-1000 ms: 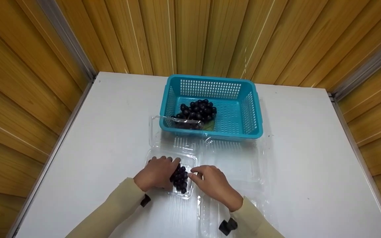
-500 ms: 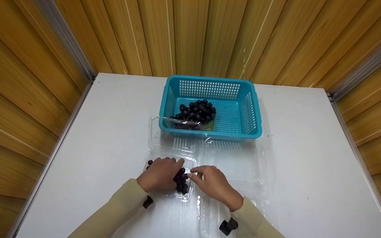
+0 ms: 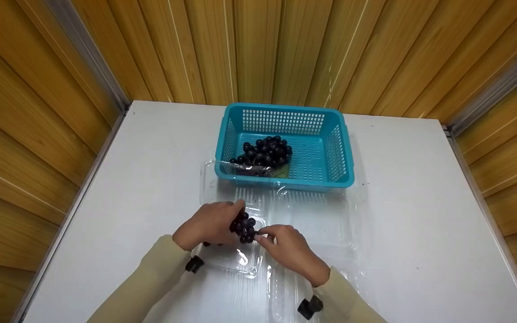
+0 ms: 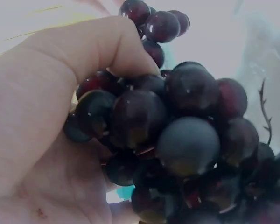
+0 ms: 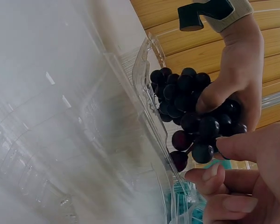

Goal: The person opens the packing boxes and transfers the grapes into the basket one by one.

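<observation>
A bunch of dark purple grapes point(image 3: 243, 228) is held up over a clear plastic clamshell box point(image 3: 236, 264), with my left hand point(image 3: 211, 223) gripping it. In the left wrist view, the thumb point(image 4: 121, 46) presses across the grapes point(image 4: 189, 144), and a thin bare stem point(image 4: 266, 114) sticks out at the right. My right hand point(image 3: 285, 247) is at the bunch's right end, its fingers loosely bent. From the right wrist, its fingertips point(image 5: 213, 172) appear at the lowest grapes, with a gap showing between them. Some left fingers are hidden behind the bunch.
A teal basket point(image 3: 326, 181) stands at the back, with another grape bunch point(image 3: 267, 151) and a green leaf point(image 3: 281, 171) inside. The box's raised lid point(image 3: 209, 181) overlaps its front. More clear packaging point(image 3: 317, 224) lies right of the box. Wooden panels point(image 3: 258, 49) wall the white table point(image 3: 420, 215).
My left hand has lifted the grapes from inside the box and turned the bunch, moving slightly away from me. My right hand has kept nearly the same place and pose.
</observation>
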Demonstrator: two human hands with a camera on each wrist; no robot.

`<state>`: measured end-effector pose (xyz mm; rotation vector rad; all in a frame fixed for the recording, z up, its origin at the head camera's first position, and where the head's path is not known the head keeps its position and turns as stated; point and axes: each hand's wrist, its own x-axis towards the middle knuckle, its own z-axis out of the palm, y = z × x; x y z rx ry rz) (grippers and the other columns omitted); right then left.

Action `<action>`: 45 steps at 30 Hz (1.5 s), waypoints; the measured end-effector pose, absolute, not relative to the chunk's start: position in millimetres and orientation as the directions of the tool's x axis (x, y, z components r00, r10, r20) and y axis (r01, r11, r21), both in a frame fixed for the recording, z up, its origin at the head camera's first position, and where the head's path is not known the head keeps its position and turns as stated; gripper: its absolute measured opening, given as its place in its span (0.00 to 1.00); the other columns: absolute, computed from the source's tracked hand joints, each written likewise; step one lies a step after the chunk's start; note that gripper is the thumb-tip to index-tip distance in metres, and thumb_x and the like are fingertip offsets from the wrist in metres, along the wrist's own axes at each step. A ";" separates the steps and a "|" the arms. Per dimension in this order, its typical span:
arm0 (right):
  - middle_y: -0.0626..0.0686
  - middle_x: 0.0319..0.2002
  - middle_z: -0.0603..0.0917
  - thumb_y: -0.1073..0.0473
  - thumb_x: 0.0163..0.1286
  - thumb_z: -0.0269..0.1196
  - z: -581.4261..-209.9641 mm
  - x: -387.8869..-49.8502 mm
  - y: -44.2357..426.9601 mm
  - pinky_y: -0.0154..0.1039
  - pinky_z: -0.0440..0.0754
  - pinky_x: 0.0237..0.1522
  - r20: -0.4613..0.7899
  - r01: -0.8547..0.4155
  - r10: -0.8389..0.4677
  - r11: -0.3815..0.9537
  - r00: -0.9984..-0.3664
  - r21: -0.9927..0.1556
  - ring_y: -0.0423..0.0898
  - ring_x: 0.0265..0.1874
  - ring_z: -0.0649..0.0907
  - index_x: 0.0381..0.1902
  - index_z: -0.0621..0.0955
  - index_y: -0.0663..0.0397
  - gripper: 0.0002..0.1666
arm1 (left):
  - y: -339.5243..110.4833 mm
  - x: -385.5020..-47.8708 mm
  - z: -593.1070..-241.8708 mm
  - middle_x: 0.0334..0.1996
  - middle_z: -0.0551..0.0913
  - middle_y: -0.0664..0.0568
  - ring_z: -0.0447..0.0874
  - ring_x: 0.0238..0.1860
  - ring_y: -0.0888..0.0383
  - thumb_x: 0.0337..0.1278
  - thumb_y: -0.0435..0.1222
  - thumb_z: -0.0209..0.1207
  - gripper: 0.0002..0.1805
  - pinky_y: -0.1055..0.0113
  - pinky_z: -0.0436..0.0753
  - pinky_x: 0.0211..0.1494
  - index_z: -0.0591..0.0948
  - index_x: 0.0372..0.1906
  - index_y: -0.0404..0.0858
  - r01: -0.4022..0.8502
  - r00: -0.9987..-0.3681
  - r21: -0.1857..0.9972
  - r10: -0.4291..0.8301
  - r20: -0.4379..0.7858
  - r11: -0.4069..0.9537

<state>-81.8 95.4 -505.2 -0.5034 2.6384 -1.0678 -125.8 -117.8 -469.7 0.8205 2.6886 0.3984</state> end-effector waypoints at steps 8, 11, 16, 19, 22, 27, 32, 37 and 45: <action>0.44 0.25 0.82 0.51 0.68 0.60 -504.4 -82.6 95.6 0.31 0.70 0.24 -0.075 -0.247 -0.413 0.671 -0.908 -0.699 0.35 0.22 0.73 0.38 0.87 0.49 0.11 | -121.6 -132.9 -451.3 0.37 0.80 0.53 0.78 0.37 0.57 0.40 0.43 0.71 0.31 0.57 0.79 0.42 0.68 0.51 0.46 0.435 -0.795 0.447 0.566 -0.217 0.782; 0.43 0.25 0.82 0.51 0.68 0.60 -504.0 -82.9 95.6 0.31 0.70 0.23 -0.078 -0.242 -0.412 0.668 -0.908 -0.704 0.35 0.21 0.73 0.38 0.87 0.49 0.12 | -123.1 -136.3 -444.1 0.37 0.80 0.52 0.77 0.35 0.57 0.41 0.41 0.69 0.31 0.58 0.78 0.40 0.67 0.53 0.48 0.422 -0.800 0.477 0.564 -0.205 0.771; 0.47 0.32 0.87 0.51 0.69 0.59 -503.6 -82.8 95.9 0.32 0.73 0.29 -0.087 -0.240 -0.416 0.669 -0.905 -0.703 0.35 0.25 0.76 0.44 0.86 0.53 0.16 | -122.1 -141.9 -434.0 0.38 0.80 0.52 0.76 0.34 0.57 0.41 0.41 0.68 0.30 0.61 0.77 0.37 0.69 0.53 0.51 0.400 -0.816 0.526 0.553 -0.169 0.750; 0.48 0.35 0.87 0.51 0.70 0.58 -503.3 -82.5 96.1 0.33 0.74 0.31 -0.089 -0.239 -0.416 0.669 -0.905 -0.704 0.35 0.27 0.77 0.45 0.86 0.55 0.17 | -120.6 -144.0 -429.9 0.41 0.81 0.53 0.77 0.36 0.57 0.41 0.40 0.66 0.30 0.61 0.78 0.38 0.69 0.55 0.53 0.387 -0.827 0.553 0.543 -0.146 0.738; 0.48 0.36 0.87 0.50 0.70 0.58 -502.9 -82.2 96.6 0.33 0.74 0.32 -0.090 -0.233 -0.413 0.666 -0.906 -0.709 0.35 0.27 0.77 0.46 0.86 0.57 0.19 | -118.5 -145.2 -426.3 0.42 0.81 0.54 0.77 0.37 0.58 0.42 0.40 0.65 0.30 0.62 0.79 0.38 0.69 0.55 0.54 0.382 -0.832 0.579 0.540 -0.123 0.721; 0.48 0.35 0.87 0.50 0.70 0.58 -501.9 -81.6 97.8 0.33 0.74 0.31 -0.087 -0.229 -0.406 0.666 -0.910 -0.710 0.35 0.26 0.77 0.47 0.86 0.57 0.19 | -112.9 -147.1 -419.2 0.42 0.81 0.54 0.77 0.37 0.58 0.43 0.39 0.64 0.31 0.63 0.79 0.37 0.68 0.57 0.53 0.388 -0.836 0.611 0.543 -0.083 0.691; 0.48 0.35 0.87 0.50 0.70 0.59 -499.9 -81.4 99.9 0.33 0.74 0.32 -0.082 -0.233 -0.408 0.662 -0.909 -0.713 0.35 0.27 0.77 0.47 0.85 0.56 0.19 | -104.5 -150.2 -412.0 0.47 0.81 0.53 0.77 0.41 0.57 0.44 0.38 0.65 0.32 0.59 0.82 0.43 0.68 0.58 0.52 0.386 -0.845 0.631 0.532 -0.050 0.673; 0.47 0.35 0.87 0.50 0.70 0.59 -496.9 -82.2 103.8 0.33 0.75 0.32 -0.089 -0.215 -0.398 0.655 -0.913 -0.725 0.36 0.28 0.77 0.47 0.86 0.54 0.18 | -95.2 -154.9 -406.3 0.48 0.81 0.52 0.76 0.44 0.56 0.44 0.39 0.64 0.32 0.57 0.82 0.46 0.68 0.59 0.52 0.418 -0.845 0.628 0.535 0.002 0.657; 0.45 0.33 0.86 0.49 0.70 0.58 -490.1 -84.4 111.4 0.33 0.74 0.30 -0.093 -0.181 -0.370 0.641 -0.924 -0.746 0.36 0.27 0.76 0.45 0.86 0.52 0.16 | -81.3 -163.2 -398.8 0.51 0.79 0.52 0.75 0.46 0.55 0.46 0.39 0.65 0.30 0.56 0.81 0.48 0.69 0.58 0.51 0.434 -0.850 0.651 0.522 0.069 0.622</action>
